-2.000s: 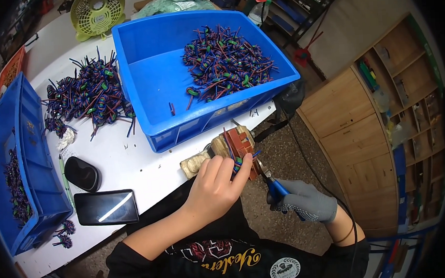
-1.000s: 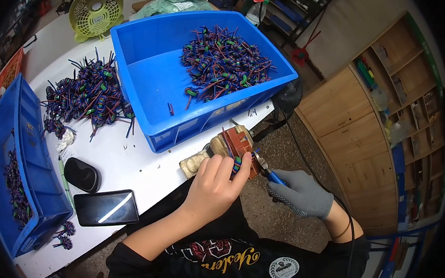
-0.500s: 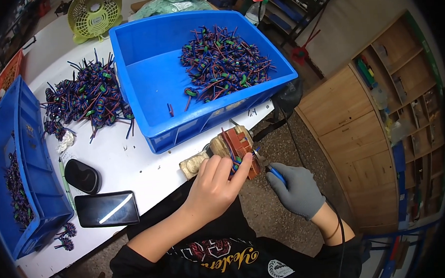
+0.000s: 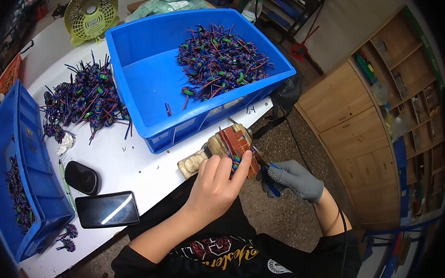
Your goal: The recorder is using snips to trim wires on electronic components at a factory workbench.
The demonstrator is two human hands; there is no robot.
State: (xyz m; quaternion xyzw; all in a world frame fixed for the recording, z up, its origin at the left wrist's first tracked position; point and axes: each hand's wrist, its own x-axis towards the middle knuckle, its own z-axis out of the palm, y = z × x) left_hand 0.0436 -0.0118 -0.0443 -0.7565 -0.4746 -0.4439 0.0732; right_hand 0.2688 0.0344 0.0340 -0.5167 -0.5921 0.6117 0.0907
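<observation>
Bare left hand (image 4: 216, 182) pinching ring-shaped wire coil (image 4: 235, 162), knit-gloved right hand (image 4: 299, 180) round blue-handled pliers (image 4: 273, 187)

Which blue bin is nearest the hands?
The central blue bin, with wire coils heaped toward its right: it sits just beyond the left hand and right hand. The far-left blue bin stands past the phone.

Observed at the near edge of the worktop (image 4: 148, 169), toward the right corner: a reddish-brown slotted block (image 4: 239, 144). Found against it, under the left fingers (image 4: 241, 173): a blue-green-red wire coil (image 4: 235, 160), partly hidden. Noted in gloved right fingers (image 4: 285, 175): blue-handled pliers (image 4: 273, 187), tips beside the block.
</observation>
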